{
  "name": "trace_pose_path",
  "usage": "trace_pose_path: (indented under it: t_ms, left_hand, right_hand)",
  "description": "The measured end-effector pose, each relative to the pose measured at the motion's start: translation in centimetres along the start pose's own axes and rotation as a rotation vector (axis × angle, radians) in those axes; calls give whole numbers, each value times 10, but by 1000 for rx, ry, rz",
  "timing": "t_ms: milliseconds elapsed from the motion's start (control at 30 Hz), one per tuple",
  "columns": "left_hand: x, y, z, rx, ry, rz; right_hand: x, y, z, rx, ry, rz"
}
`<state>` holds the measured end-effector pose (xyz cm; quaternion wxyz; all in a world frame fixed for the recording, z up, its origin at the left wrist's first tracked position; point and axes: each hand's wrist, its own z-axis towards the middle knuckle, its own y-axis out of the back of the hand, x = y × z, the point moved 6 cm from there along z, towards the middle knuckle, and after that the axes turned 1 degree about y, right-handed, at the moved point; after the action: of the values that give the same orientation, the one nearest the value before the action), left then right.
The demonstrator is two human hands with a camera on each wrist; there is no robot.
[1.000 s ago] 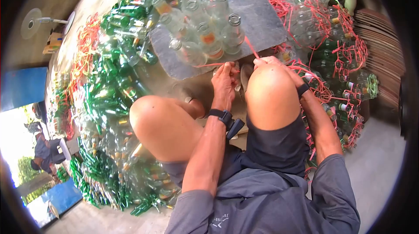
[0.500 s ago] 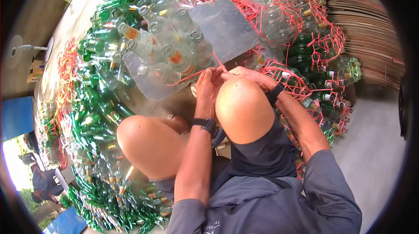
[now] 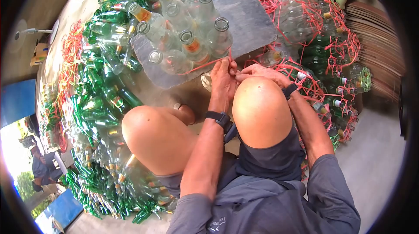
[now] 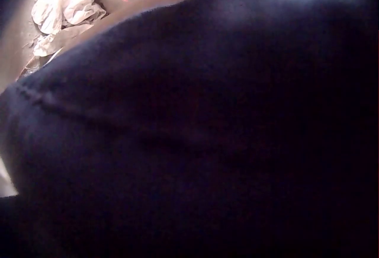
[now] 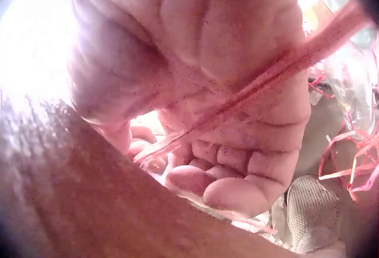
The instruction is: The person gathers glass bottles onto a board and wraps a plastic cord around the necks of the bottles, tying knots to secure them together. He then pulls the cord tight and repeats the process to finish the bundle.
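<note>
Bottles (image 3: 183, 46) on a grey slab (image 3: 251, 20) are being bound with red strapping (image 3: 205, 62).
The strapping is best kept taut and low around the cluster while the ends are knotted. It is pinched by the curled fingers of the left hand (image 3: 222, 81), and is gripped across the closed fingers (image 5: 237, 151) of the right hand (image 3: 257, 71).

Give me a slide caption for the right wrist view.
Right hand gripping a red plastic string that runs across its curled fingers.
</note>
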<state>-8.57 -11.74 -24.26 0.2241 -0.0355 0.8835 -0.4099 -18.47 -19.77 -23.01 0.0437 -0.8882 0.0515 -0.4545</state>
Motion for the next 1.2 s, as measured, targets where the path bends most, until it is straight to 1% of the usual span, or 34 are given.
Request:
trace_pose_path:
  t_ms: [67,100,133,167,200,233,267,367,433,533,667,767,833,967,1067,1133,1167,1200]
  left_hand:
    - [1,6,0,-135,3,70]
    - [1,8,-1,-140,3,71]
    - [1,6,-1,-64,20,31]
    - [2,2,-2,12,38,-10]
    - [2,2,-3,7,39,-9]
    - [3,2,-3,-23,30,-18]
    - [3,2,-3,-53,20,-28]
    - [4,0,-4,-53,7,-38]
    - [6,0,-3,-53,20,-39]
    - [6,-1,-3,-42,45,-30]
    - [7,-3,0,-14,64,-27]
    - [7,-4,1,-45,68,21]
    - [8,-5,2,-47,74,12]
    - [10,-3,4,-35,87,-5]
    - [11,0,5,-38,97,10]
    - [11,0,4,-27,98,6]
    - [11,-1,3,-15,99,2]
    - [11,0,2,-17,101,2]
  right_hand:
    - [5,2,-4,-133,-18,237]
    - [6,3,-2,-91,105,160]
    - [4,3,3,-87,104,163]
    - [1,5,7,-132,67,309]
    - [-3,8,10,-178,30,456]
    - [-2,7,12,-119,36,483]
    - [4,6,12,-119,35,485]
    - [17,2,13,-112,14,566]
    - [19,2,15,-100,20,700]
    - [17,7,18,-76,21,742]
    - [4,11,30,-95,-11,761]
    - [3,13,32,-128,-48,749]
    - [2,16,33,-196,-75,729]
    - [1,16,35,-148,-94,732]
    - [-1,18,41,-156,-67,744]
    - [3,20,42,-174,1,764]
    - [-1,22,43,-175,-1,766]
    - [-2,25,44,-174,31,728]
